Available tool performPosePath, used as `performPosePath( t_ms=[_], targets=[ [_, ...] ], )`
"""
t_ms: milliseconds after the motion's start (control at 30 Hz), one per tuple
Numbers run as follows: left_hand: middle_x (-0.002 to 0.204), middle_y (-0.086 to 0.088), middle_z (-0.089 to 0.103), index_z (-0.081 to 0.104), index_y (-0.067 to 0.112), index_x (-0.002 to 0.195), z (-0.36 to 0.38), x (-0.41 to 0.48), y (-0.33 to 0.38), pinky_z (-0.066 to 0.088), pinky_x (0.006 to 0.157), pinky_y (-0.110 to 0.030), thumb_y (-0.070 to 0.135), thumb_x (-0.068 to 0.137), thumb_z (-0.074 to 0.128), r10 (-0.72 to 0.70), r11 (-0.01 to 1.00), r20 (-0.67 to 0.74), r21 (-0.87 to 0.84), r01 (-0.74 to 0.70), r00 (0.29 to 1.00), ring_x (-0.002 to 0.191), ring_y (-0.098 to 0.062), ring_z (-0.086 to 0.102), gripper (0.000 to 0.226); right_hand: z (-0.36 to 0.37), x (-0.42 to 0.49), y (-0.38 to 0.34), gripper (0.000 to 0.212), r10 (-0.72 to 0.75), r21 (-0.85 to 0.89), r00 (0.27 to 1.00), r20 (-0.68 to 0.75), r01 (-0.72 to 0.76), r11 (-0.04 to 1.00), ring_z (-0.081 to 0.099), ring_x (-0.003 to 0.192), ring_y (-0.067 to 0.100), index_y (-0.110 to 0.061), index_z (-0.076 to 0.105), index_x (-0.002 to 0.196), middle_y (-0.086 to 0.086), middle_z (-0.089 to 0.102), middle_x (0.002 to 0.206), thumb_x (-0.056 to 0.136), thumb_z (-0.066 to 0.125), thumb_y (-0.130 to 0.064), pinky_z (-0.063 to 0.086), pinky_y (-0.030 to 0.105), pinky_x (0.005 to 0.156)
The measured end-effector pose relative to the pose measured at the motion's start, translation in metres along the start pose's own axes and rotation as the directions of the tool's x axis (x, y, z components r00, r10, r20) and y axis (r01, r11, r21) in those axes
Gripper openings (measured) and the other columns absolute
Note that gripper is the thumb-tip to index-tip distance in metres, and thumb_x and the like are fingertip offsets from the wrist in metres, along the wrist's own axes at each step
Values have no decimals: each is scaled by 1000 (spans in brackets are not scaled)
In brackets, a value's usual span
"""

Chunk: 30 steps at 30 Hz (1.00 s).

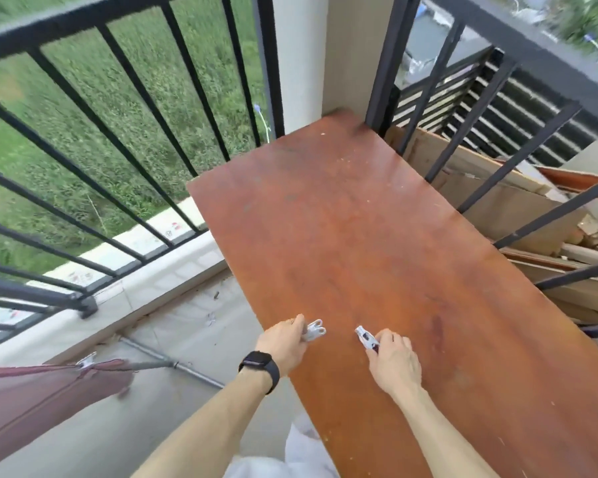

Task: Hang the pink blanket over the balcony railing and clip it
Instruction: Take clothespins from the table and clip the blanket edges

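Observation:
My left hand grips white clips at the near left edge of a reddish-brown wooden table. My right hand holds another white clip just above the tabletop. The pink blanket hangs at the lower left, draped over a grey bar, with a white clip fixed on its top edge. The black balcony railing runs along the left, over green grass far below.
A second black railing borders the table's right side, with wooden boards and cardboard piled behind it. A cream pillar stands in the corner. A grey pipe lies on the concrete floor.

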<state>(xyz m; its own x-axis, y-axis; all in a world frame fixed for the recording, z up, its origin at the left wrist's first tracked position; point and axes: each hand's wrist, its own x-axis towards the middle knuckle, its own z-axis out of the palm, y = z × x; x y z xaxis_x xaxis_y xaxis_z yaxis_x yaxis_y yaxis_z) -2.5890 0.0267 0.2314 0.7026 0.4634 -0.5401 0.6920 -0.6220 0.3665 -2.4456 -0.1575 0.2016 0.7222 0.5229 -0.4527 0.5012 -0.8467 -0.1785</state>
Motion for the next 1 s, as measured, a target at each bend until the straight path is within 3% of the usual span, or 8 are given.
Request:
performPosePath(
  t_ms=[200, 433, 533, 667, 733, 833, 933, 1000],
  targets=[
    [89, 3, 59, 44, 24, 96, -43, -94, -96, 45, 69, -32, 37, 92, 62, -193, 948, -133, -281, 150, 972, 86, -25, 59, 23, -20, -49, -103, 20, -237, 276, 956, 170, 185, 943, 61, 96, 24, -20, 52, 109, -2, 64, 101, 96, 54, -35, 44, 34, 76],
    [83, 11, 58, 44, 26, 101, -71, -265, -227, 46, 73, -32, 37, 82, 73, -507, 767, -251, -568, 299, 824, 81, -18, 60, 36, -24, -152, -309, 31, -518, 469, 808, 280, 355, 809, 66, 89, 18, -18, 68, 104, 4, 68, 97, 95, 41, -30, 49, 36, 86],
    [94, 12, 65, 56, 30, 110, -83, -338, -278, 42, 68, -22, 42, 81, 75, -576, 727, -335, -627, 280, 745, 88, -11, 60, 36, -14, -206, -397, 25, -635, 648, 665, 393, 290, 704, 63, 62, 9, -19, 67, 87, 4, 65, 87, 83, 43, -23, 55, 35, 73],
    [93, 16, 66, 64, 32, 106, -87, -425, -323, 38, 59, -7, 40, 79, 78, -673, 638, -392, -736, 225, 627, 81, -2, 61, 31, -4, -282, -489, 27, -730, 723, 510, 455, 267, 637, 51, 58, 17, -12, 63, 79, 1, 61, 66, 94, 43, -21, 43, 29, 58],
    [83, 20, 64, 68, 31, 101, -88, -466, -339, 41, 59, -9, 35, 80, 79, -735, 579, -399, -791, 200, 549, 69, 10, 60, 24, 1, -317, -526, 29, -761, 711, 444, 474, 316, 628, 54, 68, 20, -19, 62, 82, -1, 64, 72, 90, 53, -45, 44, 33, 64],
    [76, 20, 62, 73, 26, 103, -88, -524, -354, 39, 60, -5, 33, 78, 79, -806, 529, -423, -830, 180, 414, 65, 21, 54, 27, 10, -363, -567, 63, -855, 697, 164, 492, 515, 500, 60, 98, 17, -41, 56, 98, -1, 60, 111, 52, 70, -82, 53, 40, 94],
    [76, 17, 64, 74, 24, 99, -87, -574, -364, 40, 58, -5, 33, 75, 82, -880, 435, -385, -888, 146, 280, 62, 19, 54, 27, 12, -408, -597, 28, -874, 716, -17, 485, 582, 386, 60, 63, -7, -29, 55, 95, -8, 62, 88, 81, 79, -34, 48, 7, 61],
    [74, 18, 64, 74, 22, 100, -82, -604, -371, 39, 59, -5, 36, 72, 85, -916, 374, -346, -919, 122, 202, 61, 15, 55, 32, 16, -434, -615, 27, -887, 686, -85, 454, 668, 288, 54, 58, -1, -22, 60, 88, -5, 62, 73, 77, 81, -33, 43, 14, 56]
  ],
)
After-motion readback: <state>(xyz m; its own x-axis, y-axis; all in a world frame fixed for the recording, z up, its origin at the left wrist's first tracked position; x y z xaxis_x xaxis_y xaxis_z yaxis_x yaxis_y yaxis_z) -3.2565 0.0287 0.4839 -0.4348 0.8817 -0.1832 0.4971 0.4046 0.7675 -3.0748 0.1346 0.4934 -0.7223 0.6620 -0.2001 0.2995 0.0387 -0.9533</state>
